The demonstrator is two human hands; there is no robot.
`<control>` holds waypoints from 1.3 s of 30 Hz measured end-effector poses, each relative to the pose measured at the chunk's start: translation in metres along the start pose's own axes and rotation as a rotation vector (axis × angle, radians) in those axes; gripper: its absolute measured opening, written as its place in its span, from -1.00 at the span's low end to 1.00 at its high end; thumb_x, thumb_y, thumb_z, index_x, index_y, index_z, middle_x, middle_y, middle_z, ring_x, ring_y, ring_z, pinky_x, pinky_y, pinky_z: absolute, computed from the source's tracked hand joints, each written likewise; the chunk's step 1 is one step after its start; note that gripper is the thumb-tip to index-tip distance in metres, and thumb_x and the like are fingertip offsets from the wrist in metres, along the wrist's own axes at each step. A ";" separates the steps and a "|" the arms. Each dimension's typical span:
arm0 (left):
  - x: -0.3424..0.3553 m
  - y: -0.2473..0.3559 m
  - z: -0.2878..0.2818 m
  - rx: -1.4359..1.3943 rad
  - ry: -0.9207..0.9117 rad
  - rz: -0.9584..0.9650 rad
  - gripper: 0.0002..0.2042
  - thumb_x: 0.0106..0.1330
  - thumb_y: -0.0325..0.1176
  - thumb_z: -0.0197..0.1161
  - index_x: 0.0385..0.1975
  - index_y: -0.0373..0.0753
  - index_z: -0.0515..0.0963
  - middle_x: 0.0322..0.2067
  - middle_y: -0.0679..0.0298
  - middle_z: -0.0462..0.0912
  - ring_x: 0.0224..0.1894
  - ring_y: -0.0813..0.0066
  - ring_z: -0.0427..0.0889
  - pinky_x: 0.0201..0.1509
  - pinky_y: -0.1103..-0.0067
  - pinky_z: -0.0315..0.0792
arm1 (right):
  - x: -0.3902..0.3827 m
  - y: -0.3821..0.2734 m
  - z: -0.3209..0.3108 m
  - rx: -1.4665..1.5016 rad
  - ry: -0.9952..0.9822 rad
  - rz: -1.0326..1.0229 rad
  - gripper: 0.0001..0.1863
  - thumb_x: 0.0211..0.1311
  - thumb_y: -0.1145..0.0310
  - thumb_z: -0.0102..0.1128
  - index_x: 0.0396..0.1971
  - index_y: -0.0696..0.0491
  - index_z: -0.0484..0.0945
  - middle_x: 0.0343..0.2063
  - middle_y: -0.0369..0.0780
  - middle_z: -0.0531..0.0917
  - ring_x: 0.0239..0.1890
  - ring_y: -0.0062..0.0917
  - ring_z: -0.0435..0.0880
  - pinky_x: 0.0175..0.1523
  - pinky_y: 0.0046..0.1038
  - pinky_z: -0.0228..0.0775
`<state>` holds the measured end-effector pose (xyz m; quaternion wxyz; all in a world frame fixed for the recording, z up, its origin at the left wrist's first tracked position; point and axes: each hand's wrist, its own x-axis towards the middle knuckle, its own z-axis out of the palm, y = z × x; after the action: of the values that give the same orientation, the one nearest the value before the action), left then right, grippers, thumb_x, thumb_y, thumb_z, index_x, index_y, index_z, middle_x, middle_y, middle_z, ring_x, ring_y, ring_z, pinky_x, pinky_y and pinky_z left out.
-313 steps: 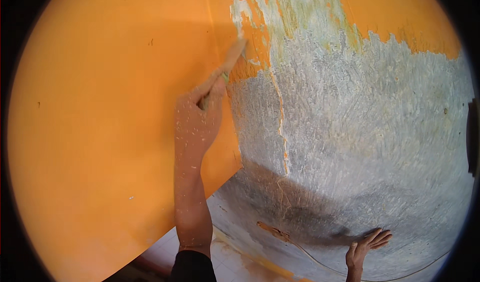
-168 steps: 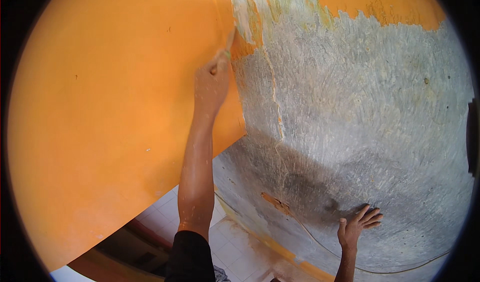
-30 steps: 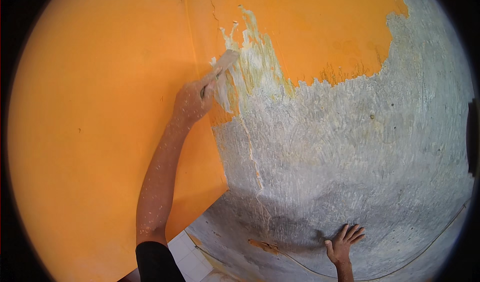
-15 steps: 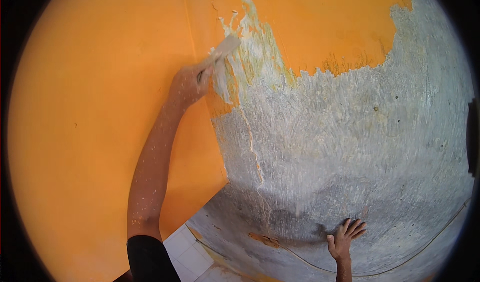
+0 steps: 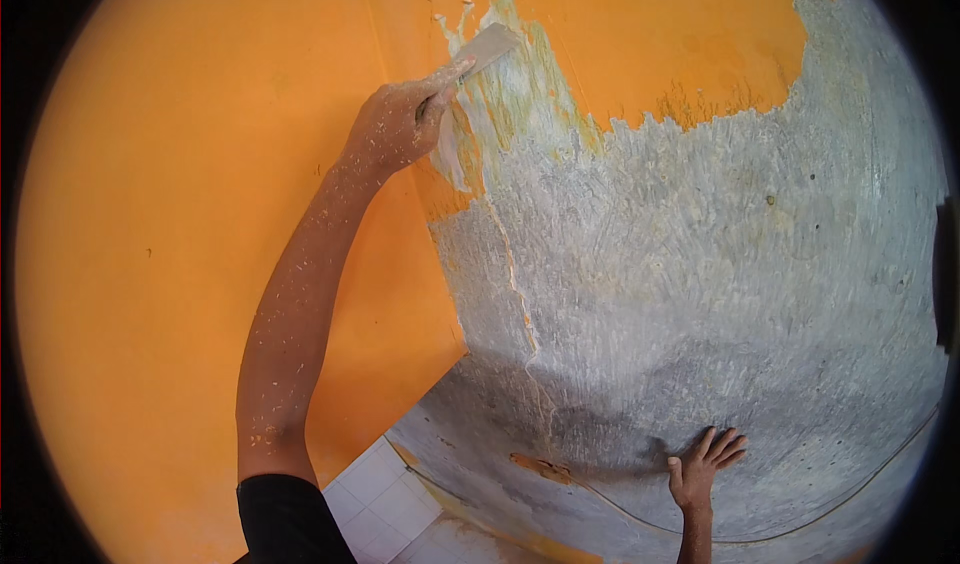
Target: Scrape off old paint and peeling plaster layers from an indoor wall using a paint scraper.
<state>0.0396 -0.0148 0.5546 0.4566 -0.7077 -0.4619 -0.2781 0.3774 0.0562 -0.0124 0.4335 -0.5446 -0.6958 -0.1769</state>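
My left hand (image 5: 398, 124) is raised high and grips a flat metal scraper (image 5: 485, 49). The blade lies against the orange painted wall (image 5: 650, 34), at the upper edge of a streaky, half-scraped strip near the room's corner. My left forearm is speckled with paint flakes. My right hand (image 5: 705, 469) rests flat with its fingers spread on the scraped grey wall surface (image 5: 720, 264), low down. Orange paint covers the side wall (image 5: 170, 264) to the left of the corner.
A thin line or cable (image 5: 800, 534) curves across the lower grey wall. A leftover orange patch (image 5: 540, 466) sits low on the grey area. White floor tiles (image 5: 385, 494) show at the bottom. A dark opening (image 5: 945, 274) is at the right rim.
My left hand has slid the scraper a little upward along the strip next to the corner. My right hand has stayed pressed flat on the lower wall.
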 end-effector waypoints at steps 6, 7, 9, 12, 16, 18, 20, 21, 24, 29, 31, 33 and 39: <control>-0.024 -0.028 0.026 -0.235 0.149 0.150 -0.66 0.33 -0.41 0.06 0.10 0.01 0.51 -0.45 0.07 0.62 -0.60 0.21 0.50 -0.46 0.46 0.40 | -0.004 0.006 0.003 0.070 -0.033 0.040 -0.05 0.30 -0.28 -0.27 0.41 0.05 -0.36 0.37 0.09 -0.53 0.35 0.18 -0.70 0.23 0.30 -0.89; -0.014 -0.019 0.021 -0.242 0.145 0.155 -0.66 0.33 -0.41 0.06 0.10 0.01 0.51 -0.45 0.07 0.62 -0.60 0.21 0.50 -0.46 0.46 0.40 | -0.006 0.003 0.002 0.074 -0.033 0.030 -0.06 0.31 -0.27 -0.26 0.41 0.05 -0.36 0.37 0.09 -0.53 0.35 0.18 -0.71 0.23 0.30 -0.89; 0.009 0.006 0.006 -0.094 -0.003 0.040 -0.66 0.34 -0.40 0.05 0.09 0.01 0.51 -0.42 0.08 0.63 -0.61 0.26 0.52 -0.46 0.47 0.41 | -0.004 -0.001 0.001 0.036 -0.023 0.026 0.00 0.26 -0.28 -0.17 0.41 0.05 -0.38 0.37 0.10 -0.55 0.34 0.20 -0.71 0.22 0.32 -0.87; 0.003 0.011 0.013 -0.086 0.021 0.073 -0.67 0.35 -0.39 0.03 0.09 -0.01 0.51 -0.50 0.09 0.61 -0.62 0.26 0.50 -0.48 0.47 0.39 | 0.002 -0.008 -0.001 -0.013 0.022 0.030 0.12 0.16 -0.31 0.00 0.40 0.04 -0.42 0.35 0.12 -0.57 0.33 0.23 -0.71 0.21 0.35 -0.84; -0.032 -0.009 0.053 -0.289 0.270 0.202 -0.68 0.36 -0.38 0.02 0.08 -0.02 0.52 -0.60 0.06 0.56 -0.63 0.21 0.50 -0.51 0.47 0.37 | 0.004 -0.009 0.001 -0.031 0.070 0.025 0.27 0.00 -0.34 0.18 0.39 0.03 -0.47 0.33 0.15 -0.61 0.32 0.26 -0.71 0.20 0.40 -0.78; -0.022 0.011 0.039 -0.184 0.143 -0.064 -0.68 0.36 -0.35 0.01 0.08 -0.04 0.51 -0.55 -0.03 0.59 -0.53 0.12 0.58 -0.43 0.41 0.44 | 0.005 -0.012 0.003 -0.034 0.062 0.029 0.25 0.03 -0.36 0.13 0.39 0.04 -0.47 0.33 0.17 -0.60 0.32 0.27 -0.71 0.20 0.40 -0.78; 0.007 0.034 0.020 -0.134 0.177 -0.077 -0.68 0.35 -0.32 0.00 0.07 -0.06 0.52 -0.53 -0.05 0.59 -0.48 0.06 0.60 -0.38 0.36 0.47 | 0.008 -0.013 0.003 -0.060 0.098 0.016 0.24 0.04 -0.37 0.09 0.39 0.05 -0.47 0.34 0.17 -0.59 0.32 0.27 -0.71 0.20 0.39 -0.78; 0.014 0.041 0.012 -0.082 0.212 -0.087 -0.69 0.35 -0.30 0.00 0.05 -0.07 0.52 -0.50 -0.07 0.60 -0.43 0.01 0.62 -0.34 0.30 0.49 | 0.009 -0.017 0.003 -0.047 0.098 0.005 0.24 0.04 -0.37 0.09 0.39 0.05 -0.47 0.34 0.17 -0.59 0.32 0.27 -0.71 0.20 0.39 -0.78; -0.006 0.069 0.036 -0.114 0.105 -0.229 -0.68 0.37 -0.28 0.00 0.07 -0.14 0.50 -0.20 -0.10 0.61 -0.25 0.03 0.65 -0.16 0.41 0.49 | 0.003 -0.005 -0.002 -0.087 0.056 0.032 0.22 0.07 -0.36 0.07 0.39 0.08 -0.46 0.34 0.15 -0.58 0.33 0.25 -0.71 0.21 0.39 -0.79; 0.005 0.045 0.034 -0.110 0.328 -0.317 -0.66 0.35 -0.25 -0.06 0.03 -0.14 0.53 -0.27 -0.15 0.60 -0.16 -0.06 0.59 -0.09 0.25 0.45 | 0.006 -0.014 -0.002 0.019 0.042 0.015 0.15 0.14 -0.29 0.07 0.40 0.06 -0.43 0.34 0.13 -0.60 0.33 0.22 -0.73 0.20 0.36 -0.85; 0.020 0.045 0.019 -0.105 0.340 -0.389 -0.64 0.35 -0.25 -0.06 0.08 -0.13 0.49 -0.21 -0.17 0.58 -0.09 0.00 0.60 -0.03 0.30 0.44 | 0.004 -0.009 0.002 0.022 0.023 0.007 0.14 0.15 -0.28 0.07 0.40 0.06 -0.43 0.34 0.13 -0.60 0.33 0.22 -0.73 0.20 0.36 -0.86; 0.015 0.067 0.014 -0.118 0.102 -0.587 -0.61 0.34 -0.28 -0.10 0.10 -0.18 0.47 -0.23 -0.15 0.60 -0.13 0.04 0.62 -0.06 0.30 0.44 | 0.001 -0.005 0.001 0.017 -0.004 0.009 0.13 0.16 -0.26 0.06 0.40 0.06 -0.43 0.34 0.13 -0.60 0.33 0.22 -0.73 0.20 0.35 -0.87; 0.005 0.060 0.031 -0.178 0.174 -0.477 -0.59 0.32 -0.34 -0.10 0.11 -0.33 0.44 -0.32 -0.13 0.63 -0.27 0.05 0.64 -0.17 0.32 0.46 | 0.001 -0.004 -0.001 -0.007 0.040 0.002 0.10 0.20 -0.26 0.01 0.39 0.08 -0.43 0.35 0.13 -0.58 0.33 0.21 -0.72 0.20 0.34 -0.87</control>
<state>0.0953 0.0057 0.5227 0.3521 -0.5897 -0.5483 -0.4770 0.3739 0.0542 -0.0098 0.4455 -0.5433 -0.6858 -0.1897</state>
